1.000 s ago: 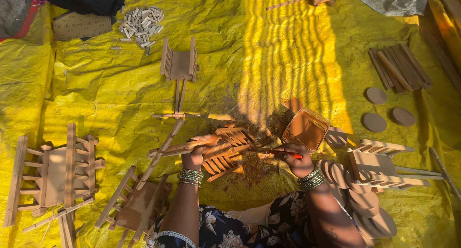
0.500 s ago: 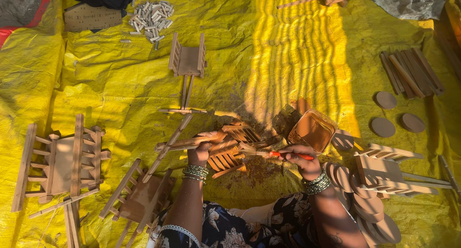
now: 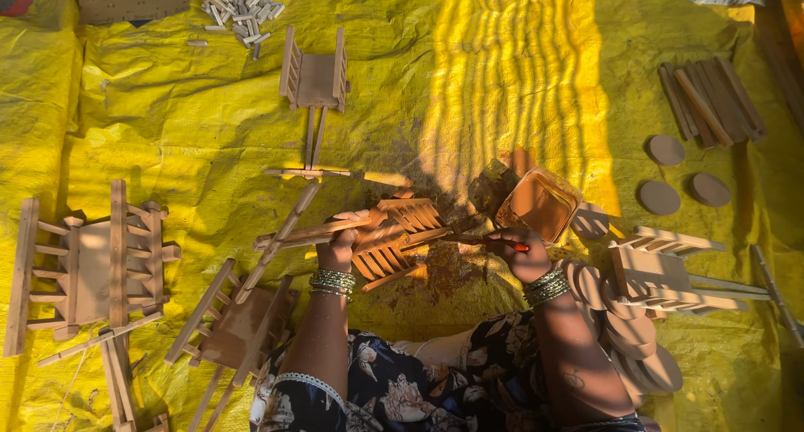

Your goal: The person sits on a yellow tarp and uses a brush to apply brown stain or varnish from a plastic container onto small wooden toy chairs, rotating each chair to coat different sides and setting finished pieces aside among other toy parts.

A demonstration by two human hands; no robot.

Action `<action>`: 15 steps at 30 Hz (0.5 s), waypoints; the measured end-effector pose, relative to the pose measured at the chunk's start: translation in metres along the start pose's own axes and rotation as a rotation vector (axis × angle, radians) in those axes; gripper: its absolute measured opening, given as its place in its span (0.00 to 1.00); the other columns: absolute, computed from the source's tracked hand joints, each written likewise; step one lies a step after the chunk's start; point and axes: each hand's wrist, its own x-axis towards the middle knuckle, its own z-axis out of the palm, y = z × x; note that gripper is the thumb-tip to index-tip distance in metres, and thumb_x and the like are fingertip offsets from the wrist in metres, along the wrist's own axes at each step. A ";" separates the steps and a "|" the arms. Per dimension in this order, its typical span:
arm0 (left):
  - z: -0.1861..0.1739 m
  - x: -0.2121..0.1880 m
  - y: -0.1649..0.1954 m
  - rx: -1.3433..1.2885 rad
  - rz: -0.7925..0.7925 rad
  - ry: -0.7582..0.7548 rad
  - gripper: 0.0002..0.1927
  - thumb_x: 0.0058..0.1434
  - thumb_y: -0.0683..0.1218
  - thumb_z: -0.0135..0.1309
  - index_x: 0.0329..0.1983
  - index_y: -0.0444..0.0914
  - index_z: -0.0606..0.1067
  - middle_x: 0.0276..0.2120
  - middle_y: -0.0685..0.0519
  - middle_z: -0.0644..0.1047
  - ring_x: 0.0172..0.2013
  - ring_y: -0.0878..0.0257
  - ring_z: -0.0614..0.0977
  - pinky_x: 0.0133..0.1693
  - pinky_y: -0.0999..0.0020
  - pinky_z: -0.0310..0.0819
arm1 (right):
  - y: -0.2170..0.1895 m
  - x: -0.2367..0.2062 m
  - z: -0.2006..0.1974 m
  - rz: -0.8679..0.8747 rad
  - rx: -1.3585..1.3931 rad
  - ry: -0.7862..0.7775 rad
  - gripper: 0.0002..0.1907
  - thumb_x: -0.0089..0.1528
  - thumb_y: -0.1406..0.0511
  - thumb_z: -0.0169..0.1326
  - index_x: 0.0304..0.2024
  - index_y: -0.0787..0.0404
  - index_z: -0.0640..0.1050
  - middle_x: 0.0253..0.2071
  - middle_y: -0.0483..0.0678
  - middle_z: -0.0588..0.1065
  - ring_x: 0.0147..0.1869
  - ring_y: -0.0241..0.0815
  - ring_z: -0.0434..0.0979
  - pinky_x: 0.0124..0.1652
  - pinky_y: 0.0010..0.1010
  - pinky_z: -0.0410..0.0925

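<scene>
The person is sitting on a yellow sheet [image 3: 167, 105] spread over the floor, with both forearms reaching forward and slightly inward from the bottom of the view. The left hand [image 3: 339, 246] is curling shut around a small wooden cart [image 3: 381, 235], gripping it at its left end, where long sticks are jutting out to the left, and holding it tilted just above the sheet; a stack of bangles is ringing that wrist. The right hand [image 3: 523, 256], also wearing bangles, is closing its fingers around a thin brush [image 3: 490, 242] with a red handle, and the brush tip is pointing left toward the slatted side of the cart, probably touching it, though shadow is making that hard to judge. Just beyond the right hand, an orange tub [image 3: 538, 204] is lying open on the sheet. To the right, a finished cart [image 3: 662, 269] is resting near a pile of wooden discs [image 3: 628, 331], and three loose discs [image 3: 678, 177] are lying well apart from the hands beside a bundle of flat sticks [image 3: 708, 101]. To the left, two more carts [image 3: 92, 264] [image 3: 239, 323] are sitting on the sheet, another cart [image 3: 314, 76] is standing farther up, and a heap of small pegs [image 3: 243, 1] is lying near the top edge.
</scene>
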 end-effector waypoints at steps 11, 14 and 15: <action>-0.005 -0.001 0.004 -0.004 -0.025 0.035 0.12 0.57 0.40 0.58 0.43 0.33 0.77 0.50 0.38 0.80 0.51 0.56 0.83 0.56 0.59 0.77 | -0.004 0.013 0.002 0.220 -0.165 -0.009 0.10 0.60 0.71 0.59 0.43 0.67 0.85 0.37 0.55 0.84 0.39 0.42 0.82 0.40 0.32 0.74; -0.007 -0.001 0.002 -0.005 -0.040 0.050 0.11 0.59 0.41 0.60 0.44 0.32 0.78 0.51 0.37 0.82 0.46 0.56 0.80 0.51 0.57 0.74 | -0.018 0.004 0.011 -0.015 0.027 -0.006 0.08 0.60 0.71 0.60 0.41 0.68 0.83 0.39 0.56 0.83 0.41 0.42 0.83 0.42 0.31 0.75; -0.007 -0.001 0.002 -0.003 -0.064 0.070 0.11 0.59 0.41 0.61 0.44 0.31 0.78 0.52 0.36 0.83 0.43 0.56 0.78 0.47 0.57 0.73 | -0.026 -0.002 0.012 -0.130 0.045 0.042 0.07 0.61 0.71 0.59 0.41 0.68 0.82 0.41 0.56 0.83 0.43 0.42 0.83 0.42 0.30 0.76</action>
